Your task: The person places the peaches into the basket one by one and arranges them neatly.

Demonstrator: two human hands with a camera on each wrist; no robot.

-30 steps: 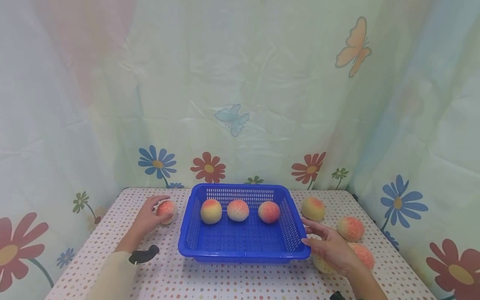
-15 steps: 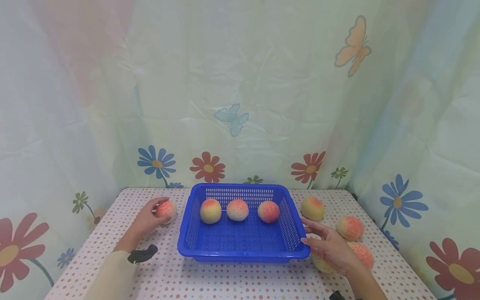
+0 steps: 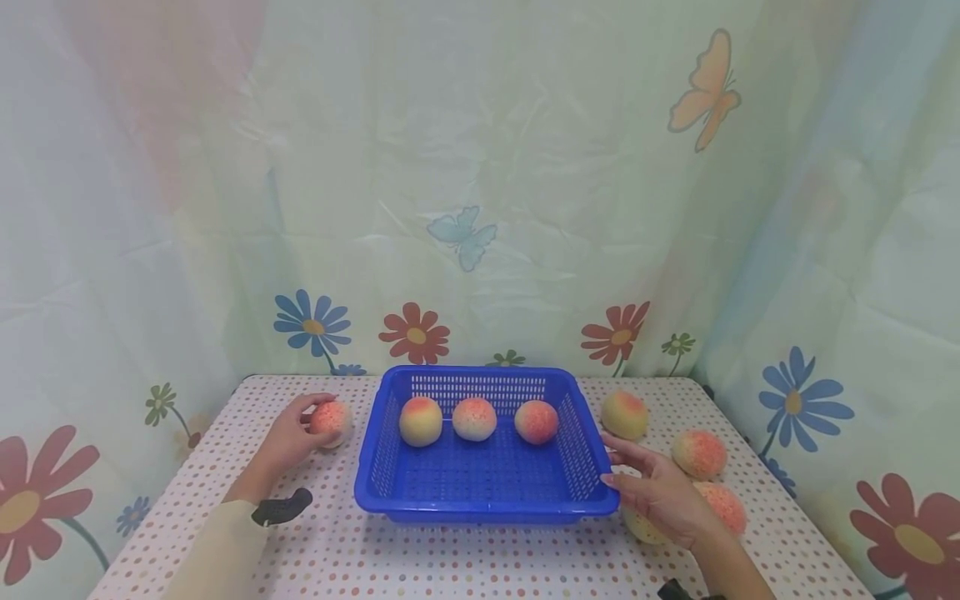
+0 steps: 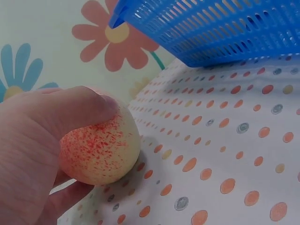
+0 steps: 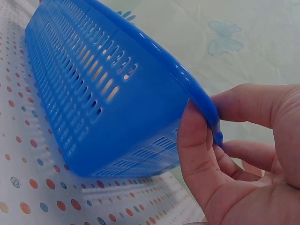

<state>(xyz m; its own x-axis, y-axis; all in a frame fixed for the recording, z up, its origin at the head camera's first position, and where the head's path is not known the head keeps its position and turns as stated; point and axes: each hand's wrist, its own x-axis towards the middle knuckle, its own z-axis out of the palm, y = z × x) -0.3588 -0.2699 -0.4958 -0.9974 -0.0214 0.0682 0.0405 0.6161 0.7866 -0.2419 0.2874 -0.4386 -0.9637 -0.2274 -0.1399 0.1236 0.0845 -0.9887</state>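
Observation:
On the left of the table, a round peach [image 3: 332, 423], pale with red speckles, sits between the thumb and fingers of my left hand [image 3: 287, 440]. The left wrist view shows the thumb across the top of this peach [image 4: 105, 152] and fingers curled beneath its near side. My right hand [image 3: 663, 496] pinches the right rim of a blue plastic basket [image 3: 487, 508]. Close up in the right wrist view, thumb and fingers grip both sides of the basket [image 5: 154, 110] at its rim. Inside it, a yellow peach [image 3: 421, 422] and two redder peaches [image 3: 474, 419] stand in a row.
Right of the basket lie a yellow-red peach [image 3: 625, 415], a speckled peach [image 3: 700, 452] and another reddish peach [image 3: 722, 507]. A yellow one [image 3: 643, 528] is partly hidden under my right hand. A flowered curtain [image 3: 480, 150] encloses the dotted table [image 3: 420, 567].
My left fingers have drawn in slightly around the peach. The right hand keeps its hold on the basket rim, and the peaches stay in place.

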